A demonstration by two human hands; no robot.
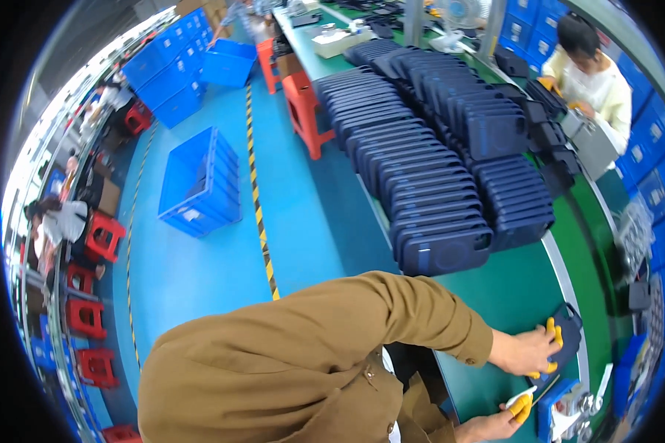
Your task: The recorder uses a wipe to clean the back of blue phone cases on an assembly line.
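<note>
Lower right: left hand (pixel 526 353) splayed on a dark-blue rectangular plastic phone case (pixel 567 328), likely light, springy, best edge-held; right hand (pixel 497 425) pinching a flat white piece (pixel 519 397).

Bright overall; white glare at far left; fisheye-bent edges fade to black

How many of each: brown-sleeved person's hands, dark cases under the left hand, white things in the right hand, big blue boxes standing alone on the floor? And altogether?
Hands: 2 (left hand, right hand)
Dark case: 1
White thing: 1
Blue box: 1
Total: 5
</note>
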